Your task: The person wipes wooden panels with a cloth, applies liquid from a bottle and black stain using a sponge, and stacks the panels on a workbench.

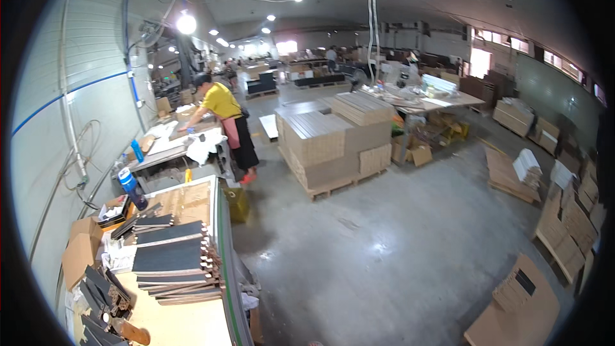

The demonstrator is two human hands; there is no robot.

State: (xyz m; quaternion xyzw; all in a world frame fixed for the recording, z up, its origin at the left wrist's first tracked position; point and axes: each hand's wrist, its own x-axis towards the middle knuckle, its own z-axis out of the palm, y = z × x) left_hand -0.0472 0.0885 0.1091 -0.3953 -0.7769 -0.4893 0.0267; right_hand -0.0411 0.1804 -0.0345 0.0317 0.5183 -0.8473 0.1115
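Note:
Neither of my hands shows in the head view. Closest to me on the left is a workbench (186, 320) with a pale top. Stacks of black-faced boards (168, 250) with raw brown edges lie on it. More dark strips (102, 295) are heaped at its near left, beside an orange-brown object (131, 332) whose kind I cannot make out. A blue bottle (132, 187) stands toward the bench's far end, next to an open box (114, 210) of small items. A tiny sliver at the bottom edge is too small to identify.
A person in a yellow top (221, 101) leans over another table (168, 152) ahead. Pallets of stacked panels (320, 144) stand mid-floor. A cluttered table (448, 99) is behind them. Cardboard (516, 304) lies at right, near stacked boards (567, 237). A wall (96, 70) runs along the left.

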